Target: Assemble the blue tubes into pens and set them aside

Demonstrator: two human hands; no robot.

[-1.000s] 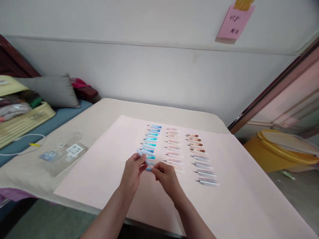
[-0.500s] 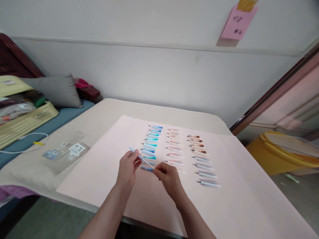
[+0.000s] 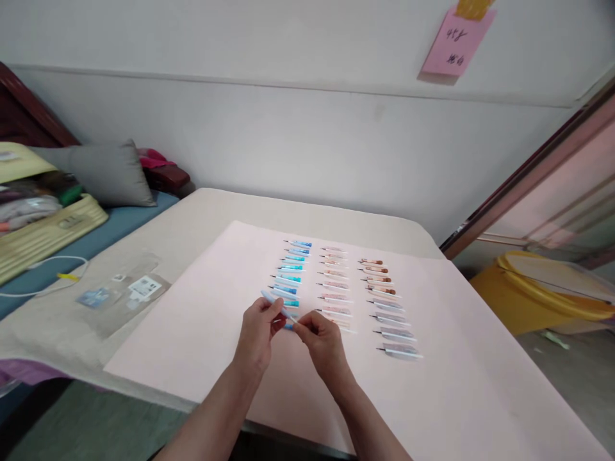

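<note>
Both forearms come in from the bottom edge, hands meeting over the near middle of a pink paper sheet (image 3: 192, 339). The left hand (image 3: 258, 331) is closed in a pinch, thumb and fingers on a pale blue pen (image 3: 273, 301) that slants up and left out of the grip, its far tip just beside the nearest blue item in the rows. The right hand (image 3: 323, 340) is closed narrow too, thumb and forefinger pinching a small darker blue piece (image 3: 289, 326) that meets the pen's near end (joined or only touching, cannot tell). Both are held just above the paper between the two hands. Beyond the hands three columns of small pen-like items lie flat on the sheet: a blue column (image 3: 291, 269) on the left, a pinkish column (image 3: 335, 283) in the middle, a brown-to-grey column (image 3: 387, 302) on the right. The sheet covers most of a beige table (image 3: 211, 206). On the table's left part, off the sheet, lies a clear plastic bag (image 3: 125, 291) with labels. Further left are a white cable (image 3: 50, 264), a yellow basket (image 3: 45, 235) and a grey pillow (image 3: 106, 173). Right of the table sits a yellow tub (image 3: 533, 291). A pink note (image 3: 454, 43) is stuck high on the wall.
</note>
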